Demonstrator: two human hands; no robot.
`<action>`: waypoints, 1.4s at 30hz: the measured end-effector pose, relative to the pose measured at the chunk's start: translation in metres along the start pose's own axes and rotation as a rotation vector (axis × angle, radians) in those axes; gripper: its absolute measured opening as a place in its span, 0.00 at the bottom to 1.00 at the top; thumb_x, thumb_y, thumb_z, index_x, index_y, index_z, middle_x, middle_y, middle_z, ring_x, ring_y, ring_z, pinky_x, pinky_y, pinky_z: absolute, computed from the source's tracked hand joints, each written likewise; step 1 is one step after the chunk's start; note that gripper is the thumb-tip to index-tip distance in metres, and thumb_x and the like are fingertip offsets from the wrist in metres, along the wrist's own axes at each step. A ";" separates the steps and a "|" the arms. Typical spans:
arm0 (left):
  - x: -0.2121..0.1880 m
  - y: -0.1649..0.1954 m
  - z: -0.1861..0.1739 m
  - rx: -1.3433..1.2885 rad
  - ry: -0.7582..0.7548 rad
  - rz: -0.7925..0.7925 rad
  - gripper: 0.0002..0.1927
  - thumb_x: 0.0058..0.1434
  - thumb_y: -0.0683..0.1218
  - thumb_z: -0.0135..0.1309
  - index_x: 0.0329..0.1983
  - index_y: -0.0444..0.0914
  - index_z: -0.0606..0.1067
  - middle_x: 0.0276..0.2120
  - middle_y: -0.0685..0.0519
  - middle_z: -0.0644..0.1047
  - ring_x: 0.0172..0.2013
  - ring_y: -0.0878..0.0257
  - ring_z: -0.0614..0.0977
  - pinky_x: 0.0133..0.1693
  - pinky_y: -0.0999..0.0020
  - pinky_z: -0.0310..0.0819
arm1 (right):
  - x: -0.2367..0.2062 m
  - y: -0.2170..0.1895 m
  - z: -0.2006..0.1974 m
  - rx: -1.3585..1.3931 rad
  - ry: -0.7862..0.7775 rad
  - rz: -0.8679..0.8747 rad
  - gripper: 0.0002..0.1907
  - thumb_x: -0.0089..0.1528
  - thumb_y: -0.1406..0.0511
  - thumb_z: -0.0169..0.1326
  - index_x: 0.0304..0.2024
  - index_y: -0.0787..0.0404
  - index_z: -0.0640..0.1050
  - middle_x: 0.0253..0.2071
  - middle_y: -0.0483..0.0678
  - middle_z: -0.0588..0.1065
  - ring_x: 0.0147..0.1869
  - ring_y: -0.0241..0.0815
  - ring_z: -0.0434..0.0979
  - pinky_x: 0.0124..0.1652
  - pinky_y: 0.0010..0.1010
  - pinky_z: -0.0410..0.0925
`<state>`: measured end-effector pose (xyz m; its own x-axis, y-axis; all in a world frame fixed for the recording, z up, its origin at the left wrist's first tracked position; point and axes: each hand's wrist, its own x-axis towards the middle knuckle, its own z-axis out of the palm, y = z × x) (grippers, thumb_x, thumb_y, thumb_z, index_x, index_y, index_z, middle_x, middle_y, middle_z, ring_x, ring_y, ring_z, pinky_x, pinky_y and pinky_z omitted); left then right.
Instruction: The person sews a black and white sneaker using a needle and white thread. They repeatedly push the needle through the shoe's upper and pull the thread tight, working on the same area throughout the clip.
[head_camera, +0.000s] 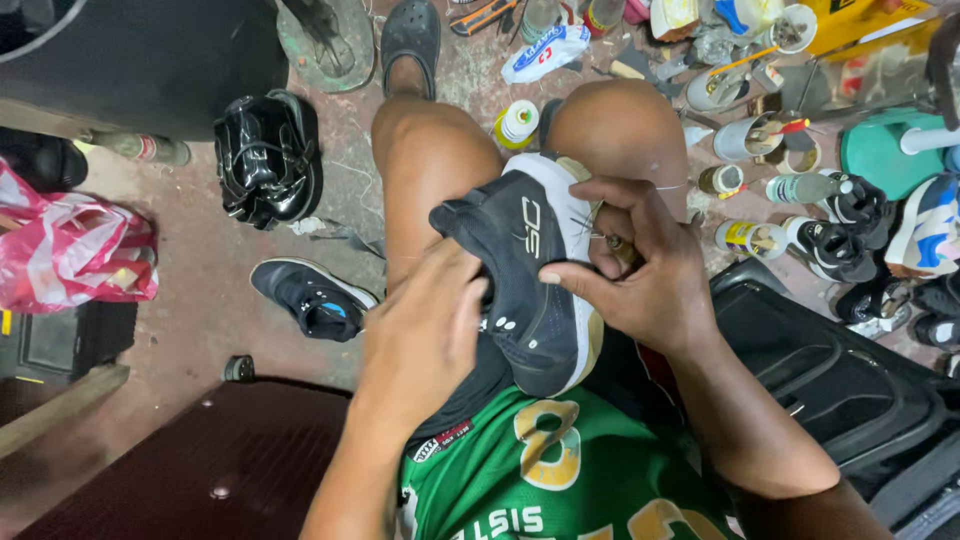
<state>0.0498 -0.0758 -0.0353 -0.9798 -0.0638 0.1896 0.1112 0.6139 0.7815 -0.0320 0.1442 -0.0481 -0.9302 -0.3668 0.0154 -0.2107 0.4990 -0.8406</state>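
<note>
A black sneaker (530, 270) with a pale sole lies across my lap, toe pointing away from me. My left hand (425, 325) presses against its left side and holds it steady. My right hand (635, 265) grips the sole edge with the thumb on the upper, and its fingers pinch a small wooden-handled awl (622, 250). Thin thread strands (585, 228) run from the sole seam near that hand. My bare knees frame the shoe.
A matching black sneaker (315, 297) lies on the floor at the left, beside a black bag (268, 155). Glue pots, bottles and tools (740, 130) crowd the floor at the upper right. More shoes (850, 235) and a black suitcase (840, 375) sit at the right.
</note>
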 end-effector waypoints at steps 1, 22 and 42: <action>0.010 0.003 0.004 0.025 -0.064 0.018 0.10 0.64 0.39 0.51 0.47 0.31 0.77 0.44 0.40 0.79 0.45 0.44 0.81 0.47 0.54 0.75 | 0.000 0.000 0.000 0.004 -0.002 -0.022 0.36 0.52 0.65 0.75 0.58 0.61 0.71 0.21 0.38 0.59 0.25 0.27 0.57 0.27 0.22 0.55; 0.012 -0.006 0.038 -0.125 0.091 -0.157 0.14 0.54 0.34 0.55 0.22 0.33 0.62 0.23 0.47 0.62 0.24 0.54 0.65 0.29 0.61 0.58 | 0.005 -0.020 -0.069 -0.629 -0.455 0.227 0.58 0.51 0.44 0.67 0.77 0.48 0.52 0.33 0.46 0.79 0.34 0.49 0.82 0.35 0.40 0.73; 0.026 0.009 0.015 -0.079 -0.082 -0.081 0.15 0.62 0.37 0.49 0.52 0.30 0.73 0.43 0.39 0.76 0.42 0.43 0.79 0.45 0.56 0.73 | 0.015 -0.013 -0.030 0.554 0.051 -0.231 0.04 0.64 0.71 0.49 0.34 0.63 0.69 0.45 0.55 0.75 0.46 0.44 0.76 0.43 0.32 0.70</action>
<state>0.0228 -0.0604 -0.0324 -0.9960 -0.0442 0.0772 0.0407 0.5450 0.8374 -0.0520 0.1555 -0.0211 -0.8950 -0.3723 0.2455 -0.2336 -0.0776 -0.9692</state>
